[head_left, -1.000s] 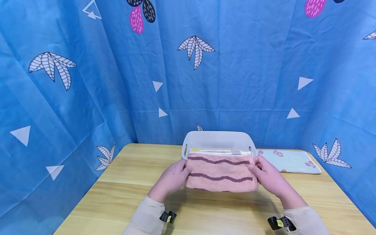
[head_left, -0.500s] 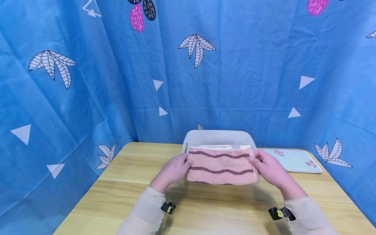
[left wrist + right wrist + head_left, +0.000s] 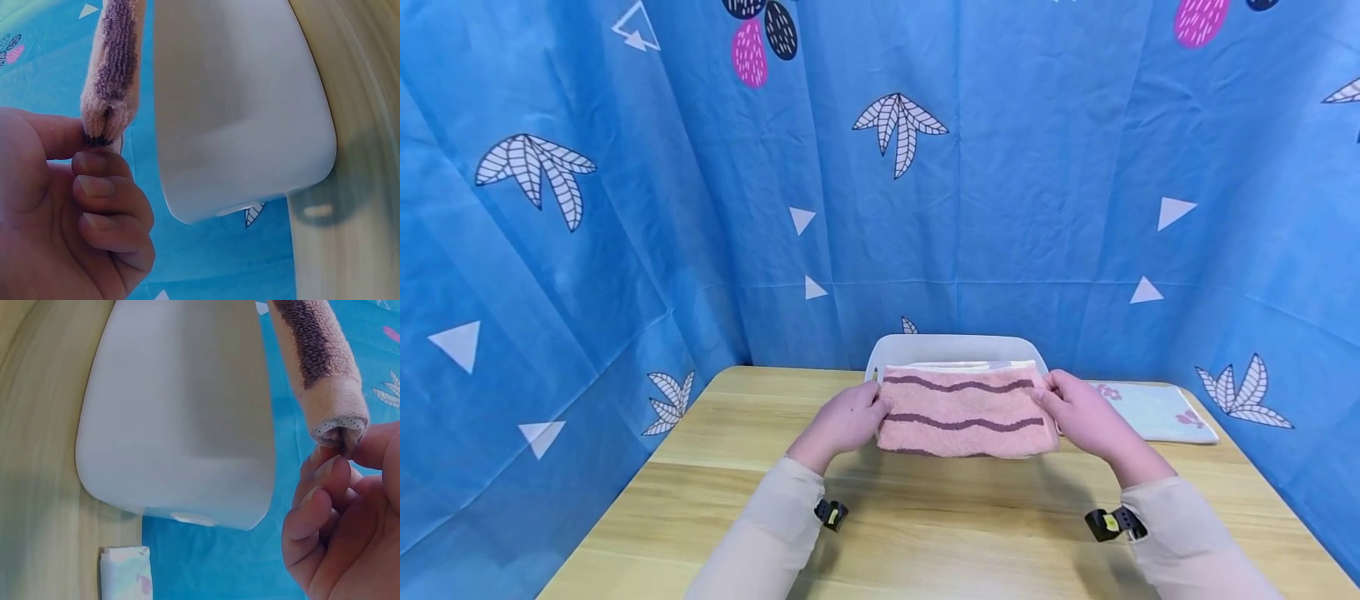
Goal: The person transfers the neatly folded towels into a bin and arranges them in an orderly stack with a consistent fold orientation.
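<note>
A folded pink towel (image 3: 962, 404) with dark wavy stripes is stretched level between my two hands. My left hand (image 3: 846, 417) pinches its left end between thumb and fingers. At the other end, my right hand (image 3: 1078, 412) pinches the towel the same way. In the left wrist view the thick folded edge of the towel (image 3: 112, 81) sits between thumb and index finger. The white plastic basket (image 3: 955, 347) stands right behind the towel, which hides most of it in the head view. Both wrist views show the towel held above the rim of the basket (image 3: 175, 412).
To the right of the basket lies a folded pale towel (image 3: 1157, 412) with pink flowers. The wooden table (image 3: 955, 517) meets a blue patterned curtain (image 3: 1037, 167) at the back and sides.
Both hands have raised the pink towel and carried it forward toward the basket. It now covers more of the basket, including the toothbrush and yellow strip seen inside earlier.
</note>
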The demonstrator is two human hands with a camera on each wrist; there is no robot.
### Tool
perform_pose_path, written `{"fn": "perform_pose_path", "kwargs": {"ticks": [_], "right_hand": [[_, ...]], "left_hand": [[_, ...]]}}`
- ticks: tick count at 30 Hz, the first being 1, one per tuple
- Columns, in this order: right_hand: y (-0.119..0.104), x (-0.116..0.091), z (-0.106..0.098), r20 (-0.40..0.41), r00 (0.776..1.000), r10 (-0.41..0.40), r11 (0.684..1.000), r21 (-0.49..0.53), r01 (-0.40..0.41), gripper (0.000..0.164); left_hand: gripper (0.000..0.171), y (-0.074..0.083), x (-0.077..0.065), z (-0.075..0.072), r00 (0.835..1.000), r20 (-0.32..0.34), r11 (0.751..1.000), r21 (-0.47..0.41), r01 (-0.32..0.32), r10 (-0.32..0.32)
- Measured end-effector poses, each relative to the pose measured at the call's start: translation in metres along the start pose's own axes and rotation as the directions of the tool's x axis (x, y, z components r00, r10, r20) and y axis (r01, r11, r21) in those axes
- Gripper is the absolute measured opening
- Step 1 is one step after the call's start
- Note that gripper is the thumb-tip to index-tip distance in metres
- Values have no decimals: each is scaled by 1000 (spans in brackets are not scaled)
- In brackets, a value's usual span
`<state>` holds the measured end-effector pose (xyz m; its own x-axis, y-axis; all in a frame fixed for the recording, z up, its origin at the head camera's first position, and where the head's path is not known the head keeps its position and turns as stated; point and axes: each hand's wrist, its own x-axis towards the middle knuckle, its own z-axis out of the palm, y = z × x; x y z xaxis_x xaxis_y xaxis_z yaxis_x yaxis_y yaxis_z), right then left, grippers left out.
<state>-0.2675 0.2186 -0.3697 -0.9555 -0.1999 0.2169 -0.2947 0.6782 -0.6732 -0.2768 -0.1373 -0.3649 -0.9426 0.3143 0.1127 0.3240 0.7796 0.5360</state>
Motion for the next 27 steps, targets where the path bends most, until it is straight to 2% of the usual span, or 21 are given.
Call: {"fn": "perform_pose_path", "kwargs": {"ticks": [10, 16, 20, 27], "right_hand": [[0, 11, -1, 41, 998, 46, 999, -22, -45, 31], [1, 19, -7, 46, 999, 25, 995, -98, -20, 41], [4, 26, -7, 59, 998, 14, 994, -112, -7, 42], [2, 33, -8, 53, 998, -13, 986, -163, 21, 40]], "left_hand": [[25, -1, 14, -7, 1000, 20, 1000, -12, 17, -17], [28, -1, 22, -13, 998, 50, 997, -52, 50, -48], [28, -1, 25, -13, 996, 62, 995, -71, 74, -70], [28, -2, 31, -13, 997, 62, 998, -46, 54, -51]]}}
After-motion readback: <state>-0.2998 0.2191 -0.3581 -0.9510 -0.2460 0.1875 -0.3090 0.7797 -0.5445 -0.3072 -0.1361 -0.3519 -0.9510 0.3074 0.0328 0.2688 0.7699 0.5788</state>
